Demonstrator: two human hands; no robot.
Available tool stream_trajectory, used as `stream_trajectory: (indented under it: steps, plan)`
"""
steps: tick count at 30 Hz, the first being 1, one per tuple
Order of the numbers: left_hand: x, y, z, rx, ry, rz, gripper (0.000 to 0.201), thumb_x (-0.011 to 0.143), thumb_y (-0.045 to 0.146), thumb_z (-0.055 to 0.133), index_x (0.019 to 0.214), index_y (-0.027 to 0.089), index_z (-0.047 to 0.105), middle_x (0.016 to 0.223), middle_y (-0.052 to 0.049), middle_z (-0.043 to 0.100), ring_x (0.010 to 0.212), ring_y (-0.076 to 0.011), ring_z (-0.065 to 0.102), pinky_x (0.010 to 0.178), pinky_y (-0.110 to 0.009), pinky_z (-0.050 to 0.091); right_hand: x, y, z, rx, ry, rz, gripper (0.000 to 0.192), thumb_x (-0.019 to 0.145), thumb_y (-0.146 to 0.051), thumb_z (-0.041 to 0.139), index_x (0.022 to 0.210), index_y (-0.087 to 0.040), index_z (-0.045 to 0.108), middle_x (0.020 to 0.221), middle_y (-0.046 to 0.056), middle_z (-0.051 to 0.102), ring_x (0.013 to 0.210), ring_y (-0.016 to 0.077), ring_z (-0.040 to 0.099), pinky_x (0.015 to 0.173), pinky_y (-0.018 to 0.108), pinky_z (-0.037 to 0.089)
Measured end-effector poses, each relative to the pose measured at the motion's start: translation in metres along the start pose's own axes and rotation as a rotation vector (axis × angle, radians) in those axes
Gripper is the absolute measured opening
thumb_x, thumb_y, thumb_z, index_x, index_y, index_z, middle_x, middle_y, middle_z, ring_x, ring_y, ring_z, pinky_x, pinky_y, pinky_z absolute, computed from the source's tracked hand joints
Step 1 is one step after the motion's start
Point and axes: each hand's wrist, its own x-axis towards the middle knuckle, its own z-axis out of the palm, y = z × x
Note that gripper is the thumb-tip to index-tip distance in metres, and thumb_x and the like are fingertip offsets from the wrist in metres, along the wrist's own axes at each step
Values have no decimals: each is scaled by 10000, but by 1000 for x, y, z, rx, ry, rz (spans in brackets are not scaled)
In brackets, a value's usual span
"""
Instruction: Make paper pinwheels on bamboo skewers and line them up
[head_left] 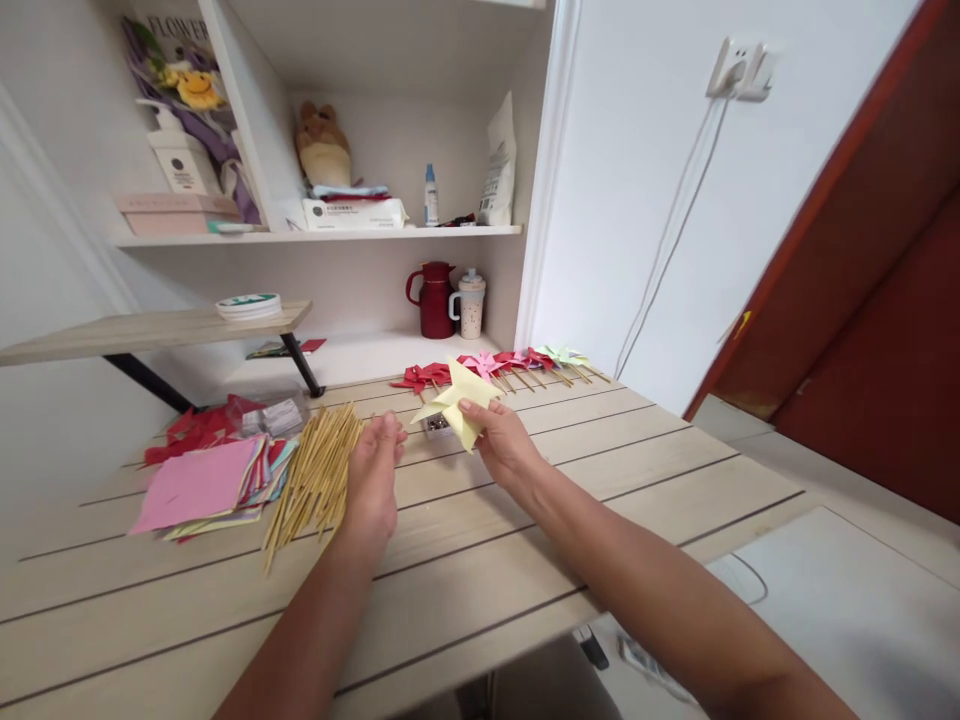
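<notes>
- Yellow folded paper (pixel 459 402), shaped like a pinwheel head, is held up just above the wooden table (pixel 600 470) in the right hand (pixel 504 445).
- Thumb and fingers of that right hand pinch the paper at its lower right edge; the paper's points stick out to the left and upward.
- Beside it, the left hand (pixel 373 480) hovers over the table with fingers curled loosely inward, their tips near the top of a pile of thin wooden sticks (pixel 315 475); whether it grips a stick I cannot tell.
- Sticks lie in a loose bundle, running from near the left hand toward the table's front edge.
- Left of the sticks sits a stack of coloured paper squares (pixel 206 485), pink on top, with red scraps (pixel 199 428) behind it.
- Along the table's back edge lies a row of finished pinwheels (pixel 502 365), mostly red and pink, with pale green ones at the right end.
- A small clear box (pixel 435 424) rests on the table just under the yellow paper.
- On the lower shelf behind stand a dark red jug (pixel 435 298) and a speckled mug (pixel 471 304), side by side.
</notes>
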Motion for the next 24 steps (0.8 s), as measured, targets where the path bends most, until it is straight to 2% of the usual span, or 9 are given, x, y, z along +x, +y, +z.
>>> stream_trajectory:
  steps: [2, 3, 6, 9, 16, 19, 24]
  plan:
    - [-2, -3, 2, -17, -80, -132, 464, 701, 542, 806, 968, 168, 744, 1005, -65, 725, 884, -152, 639, 833, -281, 467, -4, 3, 5, 49, 2, 10, 346, 551, -322, 895, 807, -150, 740, 746, 30, 743, 616, 125, 579, 551, 242, 378]
    - [-3, -4, 4, -25, -115, -153, 444, 682, 504, 833, 961, 169, 750, 998, -62, 734, 895, -154, 641, 841, -278, 463, -7, 5, 8, 62, -6, 20, 344, 550, -318, 897, 804, -144, 742, 739, 29, 740, 614, 123, 579, 563, 243, 392]
    - [-10, -6, 10, -89, -205, -110, 407, 651, 379, 877, 984, 186, 745, 1046, -57, 751, 994, -181, 653, 915, -292, 453, -15, 10, 15, 100, -30, 18, 347, 548, -296, 901, 815, -135, 749, 765, 39, 748, 638, 128, 599, 612, 252, 439]
    - [-16, -5, 14, -113, -299, -90, 396, 682, 312, 854, 1039, 191, 733, 1146, -74, 740, 1091, -217, 642, 968, -329, 449, -18, 14, 17, 115, -8, 4, 341, 538, -283, 907, 798, -139, 739, 784, 46, 753, 656, 137, 608, 627, 262, 458]
    - [-23, 1, 18, -153, -481, -43, 404, 797, 307, 762, 1183, 201, 706, 1243, -92, 708, 1231, -252, 589, 1075, -373, 399, -16, 17, 15, 83, 3, -43, 342, 533, -311, 905, 763, -143, 716, 743, 42, 732, 644, 137, 583, 591, 260, 441]
    - [-24, 0, 20, -169, -486, -37, 389, 812, 341, 751, 1169, 189, 712, 1227, -98, 715, 1223, -257, 597, 1074, -379, 404, -17, 19, 16, 63, 15, -47, 360, 521, -323, 914, 758, -144, 710, 760, 43, 730, 644, 134, 578, 575, 255, 433]
    - [-22, -6, 19, -133, -369, -56, 412, 753, 344, 812, 1119, 174, 734, 1157, -104, 741, 1120, -248, 656, 1019, -375, 446, -21, 22, 18, 52, 13, -33, 364, 521, -320, 913, 761, -139, 708, 748, 42, 731, 629, 133, 580, 575, 259, 441]
